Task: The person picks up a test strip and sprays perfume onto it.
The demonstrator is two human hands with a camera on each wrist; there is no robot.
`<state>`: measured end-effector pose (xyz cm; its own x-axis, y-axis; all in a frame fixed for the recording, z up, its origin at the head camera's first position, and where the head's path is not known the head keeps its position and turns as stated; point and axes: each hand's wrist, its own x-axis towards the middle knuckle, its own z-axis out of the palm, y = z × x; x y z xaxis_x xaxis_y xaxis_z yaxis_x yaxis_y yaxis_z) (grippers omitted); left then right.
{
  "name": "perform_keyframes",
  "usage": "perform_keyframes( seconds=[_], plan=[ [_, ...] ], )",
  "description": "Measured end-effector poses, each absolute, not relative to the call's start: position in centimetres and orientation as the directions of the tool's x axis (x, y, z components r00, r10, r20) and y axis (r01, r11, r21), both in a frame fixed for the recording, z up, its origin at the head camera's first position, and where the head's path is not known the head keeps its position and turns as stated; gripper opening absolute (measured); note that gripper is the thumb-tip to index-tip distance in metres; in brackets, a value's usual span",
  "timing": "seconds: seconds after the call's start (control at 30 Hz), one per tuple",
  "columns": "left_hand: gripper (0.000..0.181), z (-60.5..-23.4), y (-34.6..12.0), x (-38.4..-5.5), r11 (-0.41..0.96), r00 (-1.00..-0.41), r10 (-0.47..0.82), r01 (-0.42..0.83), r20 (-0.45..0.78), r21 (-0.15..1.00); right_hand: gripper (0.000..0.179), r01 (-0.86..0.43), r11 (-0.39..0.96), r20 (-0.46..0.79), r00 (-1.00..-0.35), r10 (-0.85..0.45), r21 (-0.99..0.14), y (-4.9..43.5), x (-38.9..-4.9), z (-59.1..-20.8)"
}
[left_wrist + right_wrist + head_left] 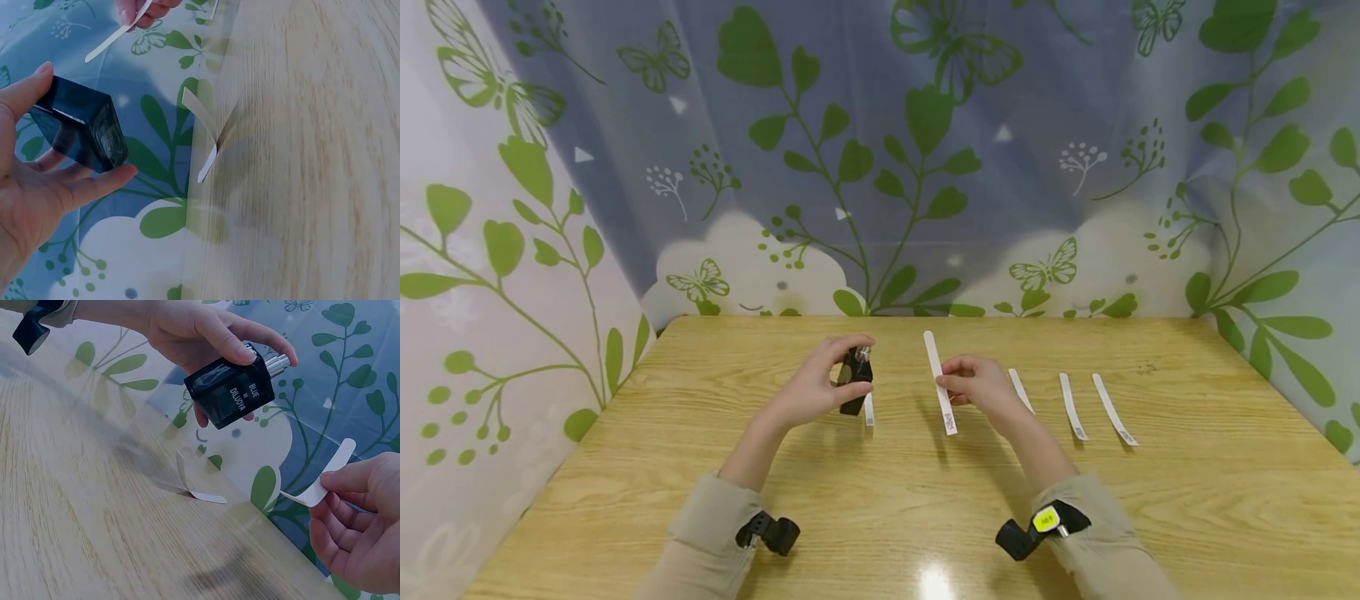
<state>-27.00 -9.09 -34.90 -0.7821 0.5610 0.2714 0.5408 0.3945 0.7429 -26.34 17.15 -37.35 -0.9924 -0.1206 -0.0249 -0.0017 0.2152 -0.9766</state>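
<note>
- Curtain (865, 167): behind the table (865, 500).
- Bottle (852, 402): in the left hand (808, 387), above the table.
- Held strip (933, 360): in the right hand (985, 387), right of the bottle.
- Single strip (869, 412): on the table, left of the held strip; partly behind the bottle in the head view.
- Three strips (1071, 407): on the table, side by side, right of the held strip.

The bottle (228, 392) looks glossy, glassy; its nozzle (277, 365) shiny metal; held strip (933, 358) matt paper; tabletop (880, 492) glossy wood.
</note>
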Motion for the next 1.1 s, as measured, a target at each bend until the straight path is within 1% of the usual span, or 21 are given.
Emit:
perform_keyframes(
  seconds=[0.23,0.43,0.57,0.67,0.87,1.1],
  plan=[
    [0.055,-34.7,-8.9,-26.8,0.390,-0.793,0.552,0.518,0.257,0.761,0.019,-0.007,0.223,-0.020,-0.993,-0.118,-0.975,17.0,-26.3,-37.6],
    [0.054,-34.8,-8.6,-26.9,0.379,-0.783,0.566,0.525,0.258,0.762,0.018,-0.029,0.216,0.002,-0.992,-0.122,-0.976,16.8,-26.2,-37.7],
    [0.055,-35.0,-8.5,-27.0,0.378,-0.784,0.560,0.530,0.268,0.759,0.017,-0.017,0.210,-0.010,-0.992,-0.125,-0.978,16.6,-26.0,-37.7],
    [0.056,-35.1,-8.5,-26.9,0.390,-0.785,0.551,0.543,0.283,0.744,0.018,-0.004,0.203,-0.023,-0.991,-0.129,-0.979,16.4,-25.8,-37.6],
    [0.054,-35.0,-8.2,-26.8,0.448,-0.783,0.534,0.582,0.319,0.678,0.018,-0.006,0.208,-0.022,-0.991,-0.133,-0.978,16.2,-25.7,-37.3],
    [0.053,-34.7,-7.6,-26.7,0.520,-0.808,0.482,0.575,0.339,0.632,0.015,0.000,0.181,-0.025,-0.991,-0.135,-0.983,16.0,-25.8,-37.5]
  ],
)
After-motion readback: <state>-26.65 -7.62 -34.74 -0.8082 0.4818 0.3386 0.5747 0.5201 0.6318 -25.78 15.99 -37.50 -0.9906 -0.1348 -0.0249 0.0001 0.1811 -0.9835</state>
